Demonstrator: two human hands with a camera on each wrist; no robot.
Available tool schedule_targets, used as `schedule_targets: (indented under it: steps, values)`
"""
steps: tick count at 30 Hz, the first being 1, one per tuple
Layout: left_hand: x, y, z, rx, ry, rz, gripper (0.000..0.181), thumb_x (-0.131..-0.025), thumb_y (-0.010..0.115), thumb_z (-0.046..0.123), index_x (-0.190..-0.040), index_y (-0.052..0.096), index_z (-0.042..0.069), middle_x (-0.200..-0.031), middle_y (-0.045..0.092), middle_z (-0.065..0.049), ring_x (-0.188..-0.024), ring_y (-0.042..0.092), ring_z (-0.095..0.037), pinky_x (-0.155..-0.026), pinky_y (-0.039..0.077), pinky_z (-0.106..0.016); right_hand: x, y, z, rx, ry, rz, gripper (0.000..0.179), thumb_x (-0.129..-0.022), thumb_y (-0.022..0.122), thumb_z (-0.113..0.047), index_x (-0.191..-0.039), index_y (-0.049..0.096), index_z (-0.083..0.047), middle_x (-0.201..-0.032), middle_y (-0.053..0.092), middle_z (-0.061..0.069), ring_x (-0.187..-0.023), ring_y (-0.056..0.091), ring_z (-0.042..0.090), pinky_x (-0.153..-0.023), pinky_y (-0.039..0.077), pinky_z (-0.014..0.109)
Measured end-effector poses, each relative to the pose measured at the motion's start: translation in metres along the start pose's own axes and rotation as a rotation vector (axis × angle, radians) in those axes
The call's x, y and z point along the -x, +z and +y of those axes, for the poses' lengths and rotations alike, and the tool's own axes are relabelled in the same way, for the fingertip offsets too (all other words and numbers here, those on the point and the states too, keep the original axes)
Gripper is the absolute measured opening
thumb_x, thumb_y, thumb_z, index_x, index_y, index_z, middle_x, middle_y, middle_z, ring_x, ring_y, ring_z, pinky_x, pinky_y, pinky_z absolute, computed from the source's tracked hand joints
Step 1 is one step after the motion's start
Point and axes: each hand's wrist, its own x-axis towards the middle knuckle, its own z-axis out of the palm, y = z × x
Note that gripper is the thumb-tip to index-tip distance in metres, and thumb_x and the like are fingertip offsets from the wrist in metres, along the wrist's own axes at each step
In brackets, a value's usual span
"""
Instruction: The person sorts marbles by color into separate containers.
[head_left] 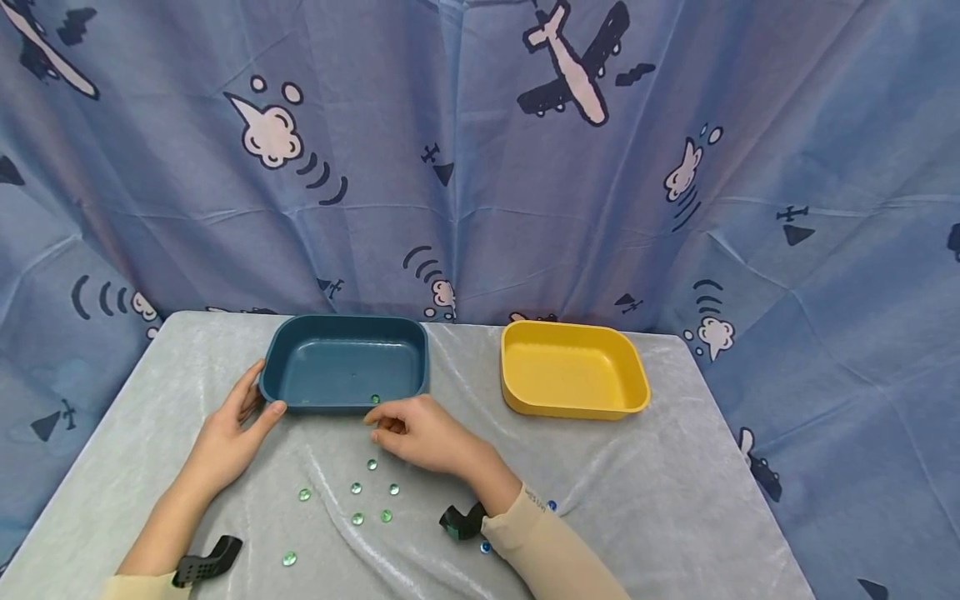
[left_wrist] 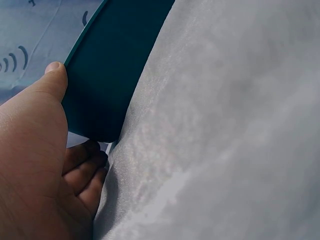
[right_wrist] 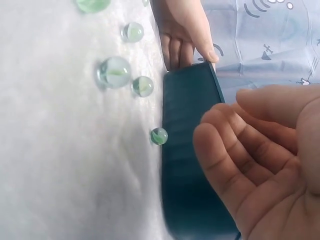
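A dark teal plastic bin (head_left: 352, 364) stands at the back left of the table. My left hand (head_left: 227, 437) holds its front left corner, the thumb at the front rim and the fingers along the left side. By the front rim, right of its middle, hovers my right hand (head_left: 427, 433), its fingers loosely bent and nothing between them, as the right wrist view shows. Just inside that rim lies a green marble (head_left: 376, 399). Several clear marbles with green swirls, such as this one (head_left: 357, 518), are scattered on the cloth in front of the bin.
A yellow bin (head_left: 573, 412) stands at the back right. Two blue marbles (head_left: 486, 547) lie close to the right sleeve. A pale velvety cloth (head_left: 675, 500) with creases covers the table, and a blue patterned curtain (head_left: 480, 167) hangs behind it.
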Motion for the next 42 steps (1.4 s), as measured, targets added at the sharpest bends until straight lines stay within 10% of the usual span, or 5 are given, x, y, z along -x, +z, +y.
schedule_targets:
  steps: [42]
  values:
    - [0.001,0.004,-0.001,-0.019,0.008,0.02,0.084,-0.111,0.068,0.037,-0.178,0.019,0.02,-0.16,0.044,-0.038,-0.14,0.053,-0.06,-0.11,0.042,-0.077,-0.009,0.034,0.02,0.199,0.161,0.111,0.018,-0.1,0.079,-0.012,-0.116,0.085,-0.007,-0.069,0.057,-0.012,-0.062,0.051,-0.002,-0.064,0.047,0.014]
